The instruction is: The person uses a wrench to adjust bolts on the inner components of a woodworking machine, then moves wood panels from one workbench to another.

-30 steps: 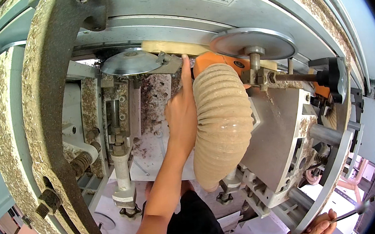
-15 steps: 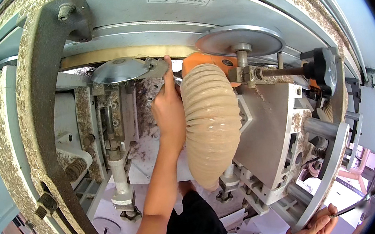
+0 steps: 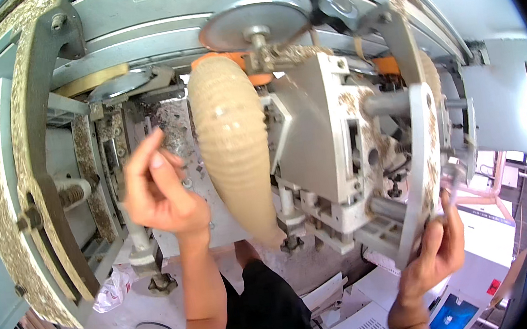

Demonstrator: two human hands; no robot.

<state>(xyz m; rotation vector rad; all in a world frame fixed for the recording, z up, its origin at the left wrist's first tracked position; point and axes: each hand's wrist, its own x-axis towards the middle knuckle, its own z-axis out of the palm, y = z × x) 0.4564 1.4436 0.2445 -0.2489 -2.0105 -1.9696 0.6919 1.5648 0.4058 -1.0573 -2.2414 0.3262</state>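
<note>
The left hand point(image 3: 165, 193), fingers loosely bent around nothing, sits in the open gap between the dusty bracket point(image 3: 34, 146) and the ribbed hose point(image 3: 229, 123), clear of both. The right hand point(image 3: 435, 245) grips a metal tool point(image 3: 454, 175) (its head is blurred) just beside the pale plate's point(image 3: 423, 171) outer edge. A wooden strip point(image 3: 92, 81) lies behind the left disc point(image 3: 121, 84), beyond the left fingertips.

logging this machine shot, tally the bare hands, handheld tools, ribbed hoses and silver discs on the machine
Bare hands: 2, left hand and right hand
Handheld tools: 1, blurred metal tool
Ribbed hoses: 2, middle hose and partly hidden right-side hose
Silver discs: 2, left disc and right disc
Total: 7
</note>
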